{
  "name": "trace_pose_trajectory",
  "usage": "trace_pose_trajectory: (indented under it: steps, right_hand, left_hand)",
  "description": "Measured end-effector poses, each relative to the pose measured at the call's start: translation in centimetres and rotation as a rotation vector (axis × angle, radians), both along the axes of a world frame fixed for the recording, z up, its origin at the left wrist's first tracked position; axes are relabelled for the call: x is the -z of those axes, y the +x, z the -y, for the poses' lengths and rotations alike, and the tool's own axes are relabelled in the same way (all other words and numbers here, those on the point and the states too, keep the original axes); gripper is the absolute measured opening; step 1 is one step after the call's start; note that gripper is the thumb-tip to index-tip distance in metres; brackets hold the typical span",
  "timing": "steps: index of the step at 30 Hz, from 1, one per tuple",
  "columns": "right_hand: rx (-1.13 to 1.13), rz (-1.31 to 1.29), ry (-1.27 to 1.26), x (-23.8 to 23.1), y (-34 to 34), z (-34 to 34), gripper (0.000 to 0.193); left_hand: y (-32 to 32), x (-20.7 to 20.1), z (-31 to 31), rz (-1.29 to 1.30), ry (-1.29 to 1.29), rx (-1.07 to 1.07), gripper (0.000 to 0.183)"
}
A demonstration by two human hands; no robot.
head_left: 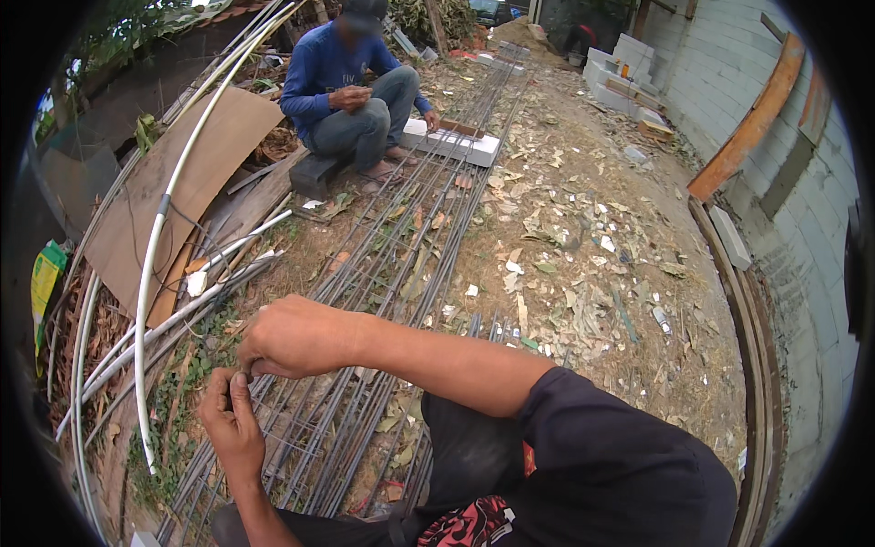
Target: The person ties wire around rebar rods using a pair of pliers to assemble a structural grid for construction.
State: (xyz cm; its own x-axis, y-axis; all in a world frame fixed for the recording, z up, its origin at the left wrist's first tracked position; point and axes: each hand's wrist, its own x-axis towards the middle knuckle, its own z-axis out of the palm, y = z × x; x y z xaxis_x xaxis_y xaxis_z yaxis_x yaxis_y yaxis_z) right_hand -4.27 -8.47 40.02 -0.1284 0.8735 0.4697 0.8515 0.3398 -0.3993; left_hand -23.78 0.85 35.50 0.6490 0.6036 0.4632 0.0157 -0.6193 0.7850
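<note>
Standing at my far left is a yellow-and-green bag (pixel 47 284), and past it a white plastic pipe (pixel 168 173) curves over a brown plywood sheet (pixel 205 150). Next comes my left hand (pixel 232 410), palm side partly toward me, thumb raised, its fingers bent so only a narrow gap shows beside the thumb. Its tips meet those of my right hand (pixel 293 335), which arches above with knuckles up and fingers curled well in. I cannot tell whether I am pinching something small there, since the curled fingers hide the spot. Just right of my hands, and below them, the long steel rods (pixel 351 442) run away from me over the ground, crossed by thinner bars. Farther up their length, a co-worker in a blue top (pixel 319 73) crouches beside them, one hand near a white block (pixel 474 149) that lies under the rods. Leaf-strewn ground (pixel 592 273) spreads right of that, then a rusty-orange board (pixel 755 118) leans on the grey block wall (pixel 825 219).
</note>
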Motion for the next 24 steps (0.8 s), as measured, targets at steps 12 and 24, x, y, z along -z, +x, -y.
trace_pose_trajectory:
  steps: [12, 24]
  right_hand:
    - [-0.098, -0.469, 0.098, -0.8, -0.5, -1.8, 0.034]
    - [-0.235, -1.021, 0.174, 1.9, -3.1, -4.2, 0.094]
  left_hand:
    - [-0.8, -1.6, 0.2, 0.031, -0.417, 0.153, 0.02]
    - [0.4, -1.9, 0.7, 0.367, -0.668, 0.241, 0.017]
